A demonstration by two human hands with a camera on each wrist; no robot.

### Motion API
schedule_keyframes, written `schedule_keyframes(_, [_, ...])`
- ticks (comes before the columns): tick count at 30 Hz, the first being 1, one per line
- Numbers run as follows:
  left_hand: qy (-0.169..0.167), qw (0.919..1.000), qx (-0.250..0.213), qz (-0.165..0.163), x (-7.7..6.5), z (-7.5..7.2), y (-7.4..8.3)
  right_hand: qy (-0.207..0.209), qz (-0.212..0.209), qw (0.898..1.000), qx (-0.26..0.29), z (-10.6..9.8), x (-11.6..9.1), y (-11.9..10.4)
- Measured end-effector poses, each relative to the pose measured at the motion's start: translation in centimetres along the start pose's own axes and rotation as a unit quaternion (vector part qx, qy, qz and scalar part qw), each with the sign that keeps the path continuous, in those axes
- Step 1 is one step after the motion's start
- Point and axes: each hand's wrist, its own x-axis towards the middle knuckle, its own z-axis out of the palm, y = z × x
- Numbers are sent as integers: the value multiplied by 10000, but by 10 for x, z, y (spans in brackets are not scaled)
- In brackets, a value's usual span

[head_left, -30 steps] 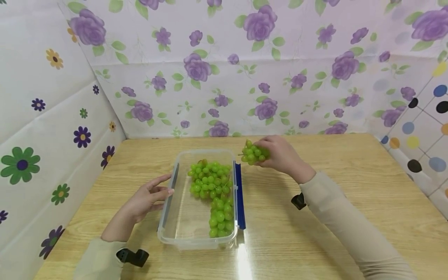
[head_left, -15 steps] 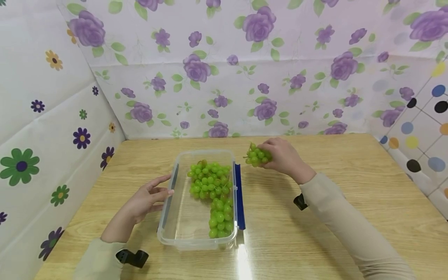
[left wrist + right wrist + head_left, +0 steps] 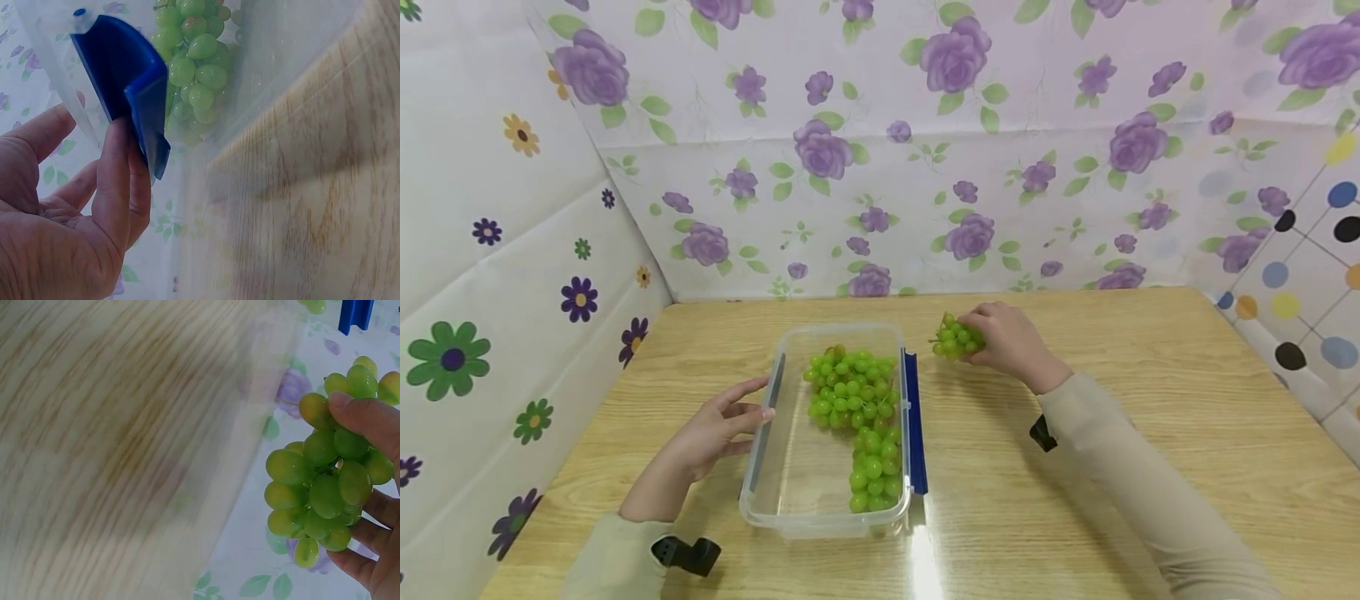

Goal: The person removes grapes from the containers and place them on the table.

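In the head view my left hand (image 3: 721, 429) holds the left side of a clear plastic food container (image 3: 805, 492), its thumb at the rim. Seen from the left wrist, its fingers touch a blue latch flap (image 3: 119, 62) on that side. Bunches of green grapes (image 3: 853, 392) lie in the container, mostly along its right half. My right hand (image 3: 1009, 343) grips a small bunch of green grapes (image 3: 325, 481) to the right of the container, low over the back of the table. Its thumb lies across the grapes, with other fingers behind the bunch.
A second blue flap (image 3: 915, 425) hangs open along the container's right side. The wooden table (image 3: 1075, 500) ends at a flower-printed cloth wall (image 3: 917, 208) behind. Patterned cloth also closes off the left and right sides.
My right hand has moved slightly right and toward me with its bunch of grapes, and a little lower. The left hand and the container have stayed in place.
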Motion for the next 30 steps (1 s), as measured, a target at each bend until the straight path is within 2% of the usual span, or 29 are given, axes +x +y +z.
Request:
schedule_keyframes(9, [1, 10000, -40, 13, -1, 0, -1, -191, 212, 9995, -103, 8, 2, 4])
schedule_keyframes(30, [-64, 10000, -46, -36, 1, -1, 0, -227, 525, 9982, -195, 26, -2, 26])
